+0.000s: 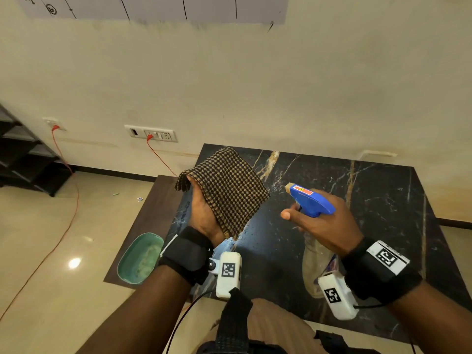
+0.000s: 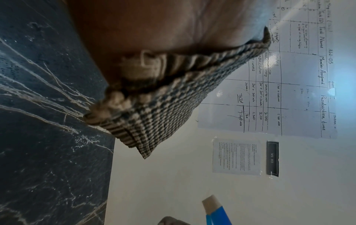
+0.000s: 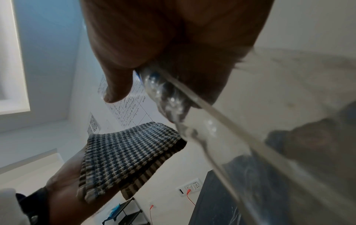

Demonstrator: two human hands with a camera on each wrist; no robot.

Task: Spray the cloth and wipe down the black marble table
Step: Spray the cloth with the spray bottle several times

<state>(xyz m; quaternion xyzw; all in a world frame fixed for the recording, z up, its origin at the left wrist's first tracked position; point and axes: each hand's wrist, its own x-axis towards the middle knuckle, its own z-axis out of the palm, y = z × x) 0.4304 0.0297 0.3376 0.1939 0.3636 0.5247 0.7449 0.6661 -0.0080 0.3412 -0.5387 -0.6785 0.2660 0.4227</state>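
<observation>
A folded brown-and-black checked cloth lies upright against the palm of my left hand, held above the left part of the black marble table. My right hand grips the neck of a clear spray bottle with a blue trigger head. The beige nozzle points left at the cloth, a short gap away. A finger lies in front of the trigger. In the right wrist view the clear bottle fills the frame, blurred.
A green oval basin sits on a lower brown surface left of the table. Red cables run from wall sockets. A black shelf rack stands far left. The wall runs along the table's far edge.
</observation>
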